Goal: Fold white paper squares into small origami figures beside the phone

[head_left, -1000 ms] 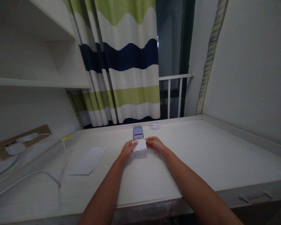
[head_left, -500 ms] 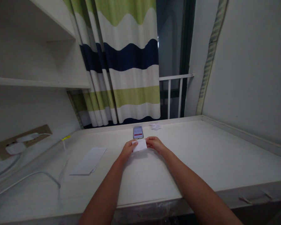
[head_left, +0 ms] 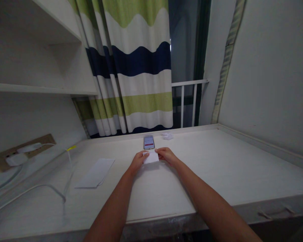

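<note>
1. Paper: small white paper slip lies flat on the desk, centred between both hands, near the desk's far edge. Likely held at both ends to keep it square and stop it sliding, but that's a judgement.
2. Left hand: curled, fingers together, palm down, covering the slip's left end. Firm pinch or light press: cannot tell.
3. Right hand: also curled, palm down, fingertips touching the slip's right end. Grip force: cannot tell. Hands are close together, spaced only by the slip, forearms angled inward from the near edge.
4. Phone: smartphone lies face up just beyond the slip, screen lit, with a red mark on it. Not touched. Probably placed there to be readable from working position, also a judgement.
5. Nearby: small crumpled white paper sits by the far edge, right of the smartphone. White envelope lies flat left of the left hand, well apart.
6. Left side: white cable runs across the desk from a beige wall socket strip, with white plugs in it.
7. Background: striped curtain, white railing, shelf at upper left.
</note>
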### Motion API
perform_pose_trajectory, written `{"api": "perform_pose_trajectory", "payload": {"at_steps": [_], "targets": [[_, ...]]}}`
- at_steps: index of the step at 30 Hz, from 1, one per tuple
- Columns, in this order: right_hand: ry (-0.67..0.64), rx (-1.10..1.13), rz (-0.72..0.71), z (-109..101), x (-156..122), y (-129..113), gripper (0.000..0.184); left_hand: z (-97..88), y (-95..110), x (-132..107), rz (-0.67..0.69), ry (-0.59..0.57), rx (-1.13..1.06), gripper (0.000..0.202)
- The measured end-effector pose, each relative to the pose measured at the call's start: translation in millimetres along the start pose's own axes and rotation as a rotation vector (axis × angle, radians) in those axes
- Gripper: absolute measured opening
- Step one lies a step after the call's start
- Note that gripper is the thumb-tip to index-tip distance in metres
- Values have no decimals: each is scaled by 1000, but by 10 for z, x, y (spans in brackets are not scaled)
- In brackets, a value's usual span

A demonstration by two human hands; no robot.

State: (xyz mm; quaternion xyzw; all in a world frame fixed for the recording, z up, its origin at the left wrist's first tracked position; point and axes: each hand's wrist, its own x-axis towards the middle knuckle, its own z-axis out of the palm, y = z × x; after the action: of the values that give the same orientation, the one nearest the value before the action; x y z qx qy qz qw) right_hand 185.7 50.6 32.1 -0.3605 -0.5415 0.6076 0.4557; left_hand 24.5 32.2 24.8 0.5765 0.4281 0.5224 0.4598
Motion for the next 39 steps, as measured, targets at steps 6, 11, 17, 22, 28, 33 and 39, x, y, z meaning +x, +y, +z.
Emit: {"api": "perform_pose_trajectory", "payload": {"at_steps": [6, 11, 17, 22, 28, 33, 39], "targets": [[63, -212, -183, -30, 105, 100, 34, 3, -33, 13, -18, -21, -12, 37], [93, -323, -254, -5, 108, 101, 35, -7, -48, 33, -36, -13, -17, 38], [42, -233, -205, 37, 66, 56, 32, -6, -21, 17, -23, 28, 19, 37], [28, -230, -190, 32, 49, 39, 33, 11, 21, -11, -12, 23, 49, 38], [-12, -192, -202, 51, 27, 15, 33, 28, 71, -29, 21, 89, 79, 38], [-6, -87, -177, 67, 45, 42, 32, 28, 77, -17, 49, 106, 72, 36], [28, -35, -179, 79, 55, 39, 25, 37, 97, -34, 74, 101, 54, 32]]}}
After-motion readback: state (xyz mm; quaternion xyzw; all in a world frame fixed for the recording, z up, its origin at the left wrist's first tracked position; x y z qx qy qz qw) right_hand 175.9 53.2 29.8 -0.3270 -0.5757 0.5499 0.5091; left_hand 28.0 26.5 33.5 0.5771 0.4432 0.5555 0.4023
